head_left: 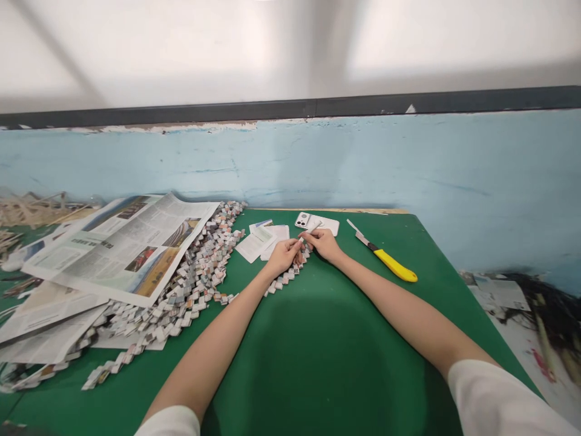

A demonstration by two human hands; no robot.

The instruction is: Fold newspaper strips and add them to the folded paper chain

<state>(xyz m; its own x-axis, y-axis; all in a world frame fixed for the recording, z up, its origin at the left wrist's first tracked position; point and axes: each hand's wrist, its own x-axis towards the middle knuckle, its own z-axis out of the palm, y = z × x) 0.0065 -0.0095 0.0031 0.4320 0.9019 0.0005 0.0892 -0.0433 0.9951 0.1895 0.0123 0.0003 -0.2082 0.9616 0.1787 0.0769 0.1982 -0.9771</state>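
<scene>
Presently pinching white paper strip [313, 226] with left hand [285, 255] and right hand [324, 242], fingertips close together, beside folded-paper chain [284, 281]. Observed paper slips [255, 244] and white smartphone [331, 226] just beyond, yellow-handled knife [394, 264] rightward, all on green table [336, 345].

Bright patches glowed on the white wall [426, 48] ahead of me, a soft shadow [318, 351] darkened my table [408, 315], and the outer edges looked smeared.
</scene>
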